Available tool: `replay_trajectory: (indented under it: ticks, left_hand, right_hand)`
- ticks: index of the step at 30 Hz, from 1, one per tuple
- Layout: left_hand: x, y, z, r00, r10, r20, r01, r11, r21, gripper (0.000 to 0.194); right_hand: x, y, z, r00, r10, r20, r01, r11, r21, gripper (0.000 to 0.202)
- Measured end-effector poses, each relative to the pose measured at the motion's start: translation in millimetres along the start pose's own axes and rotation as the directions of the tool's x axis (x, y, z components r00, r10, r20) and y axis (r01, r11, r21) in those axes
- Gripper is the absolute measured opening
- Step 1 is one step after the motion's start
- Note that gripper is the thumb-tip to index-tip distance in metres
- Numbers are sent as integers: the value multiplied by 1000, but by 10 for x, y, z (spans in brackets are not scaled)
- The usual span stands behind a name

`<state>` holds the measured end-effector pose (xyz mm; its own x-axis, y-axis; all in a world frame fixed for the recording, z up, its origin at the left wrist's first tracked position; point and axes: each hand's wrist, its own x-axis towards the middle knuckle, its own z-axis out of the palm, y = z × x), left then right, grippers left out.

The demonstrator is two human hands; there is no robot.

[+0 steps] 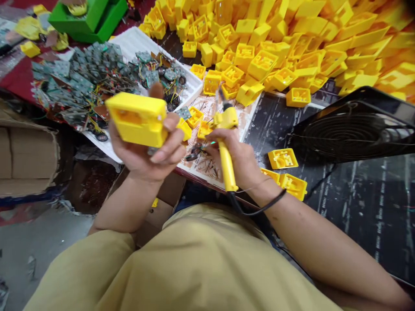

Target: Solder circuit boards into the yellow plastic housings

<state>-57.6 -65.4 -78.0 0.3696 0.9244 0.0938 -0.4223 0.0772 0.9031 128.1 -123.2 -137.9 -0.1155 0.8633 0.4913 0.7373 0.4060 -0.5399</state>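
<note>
My left hand (138,162) is closed around a yellow plastic casing (139,123), raised above the table's near edge with an open recess on one face. My right hand (243,157) grips a yellow-handled soldering iron (228,166), its dark tip pointing away from me. The iron's black cord (259,211) hangs below and passes by my right wrist. Close to my right fingertips is a small round black part with wires (195,152); whether the fingers touch it I cannot tell. Yellow casings (195,116) lie just beyond, between my hands.
A big heap of yellow casings (259,60) covers the back right. Wired green circuit boards (84,73) are piled on a white foam tray (129,41) at the left. Green bins (106,21) stand behind. A black fan (350,129) sits at right, near loose casings (282,159).
</note>
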Motion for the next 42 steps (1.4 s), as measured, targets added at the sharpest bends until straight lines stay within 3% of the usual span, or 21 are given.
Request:
replay_trajectory:
  ticks: [3, 5, 7, 8, 9, 10, 11, 12, 14, 16, 17, 18, 20, 23, 25, 29, 32, 34, 37, 40, 42]
  left_hand:
    - [-49, 81, -301, 964, 180, 195, -126, 958, -259, 54]
    - [-113, 172, -547, 879, 105, 465, 19, 967, -255, 49]
    - [-201, 263, -786, 708, -245, 662, 192, 969, 153, 45]
    - [-250, 295, -886, 608, -467, 642, 186, 870, 457, 44]
    - [-300, 312, -962, 536, -648, 542, 103, 687, 719, 44]
    - [-350, 311, -1005, 508, -758, 409, -19, 465, 885, 45]
    - [-397, 291, -1011, 504, -805, 314, -139, 283, 949, 46]
    - [-439, 254, -976, 512, -809, 289, -234, 192, 953, 42]
    - [-486, 136, -793, 597, -700, 391, -344, 218, 914, 29]
    - [-461, -21, -515, 744, -396, 539, -465, 273, 842, 26]
    - [-416, -105, -369, 792, -188, 582, -550, 198, 812, 26]
    - [-351, -186, -233, 780, -51, 624, -618, 98, 780, 24]
    - [-185, -323, -23, 730, 35, 682, -679, -74, 730, 26]
    - [55, -409, 117, 712, -102, 695, -700, -183, 690, 31]
    - [144, -379, 132, 700, -163, 696, -714, -193, 673, 31]
    - [94, -263, 139, 723, -107, 683, -687, -221, 692, 26]
    - [-52, -288, 167, 735, -151, 661, -669, -318, 671, 41]
    - [-131, -356, 167, 735, -161, 659, -667, -350, 658, 37]
    - [-177, -439, 107, 672, -126, 730, -719, -345, 603, 15]
    - [-159, -428, 4, 567, -116, 815, -803, -298, 516, 16]
    - [-130, -386, -52, 526, -120, 842, -834, -268, 483, 18]
  right_hand:
    - [-73, 15, -239, 998, 51, -34, -52, 998, -32, 27]
    - [-131, 20, -380, 997, 65, -35, -67, 997, -35, 30]
    - [-197, 26, -463, 997, 78, -24, -78, 997, -22, 32]
    - [-232, 31, -482, 997, 81, -15, -81, 997, -11, 33]
    - [-267, 37, -489, 997, 82, -3, -82, 997, 1, 34]
    - [-301, 44, -488, 997, 80, 7, -80, 997, 12, 35]
    - [-333, 50, -481, 997, 78, 15, -78, 997, 19, 35]
    - [-361, 56, -472, 997, 73, 19, -73, 997, 25, 35]
    - [-410, 63, -455, 998, 60, 18, -61, 998, 33, 36]
    - [-445, 62, -450, 999, 53, 1, -53, 998, 38, 36]
    - [-454, 57, -454, 998, 55, -12, -54, 998, 40, 35]
    - [-456, 49, -465, 998, 59, -32, -58, 998, 40, 34]
    - [-426, 26, -508, 995, 64, -79, -62, 998, 23, 31]
    - [-276, 17, -625, 992, 52, -118, -57, 998, -35, 29]
    - [-125, 66, -725, 993, 34, -116, -47, 993, -111, 30]
    - [130, 274, -881, 994, 65, -85, -85, 964, -252, 33]
    - [209, 354, -844, 996, 81, -24, -85, 951, -296, 38]
    - [238, 323, -716, 998, 36, 44, -24, 967, -252, 40]
    - [304, 223, -443, 973, -41, 227, 77, 985, -152, 44]
    - [372, 171, -261, 901, -72, 427, 134, 984, -117, 48]
    - [362, 162, -263, 876, -63, 477, 142, 981, -131, 46]
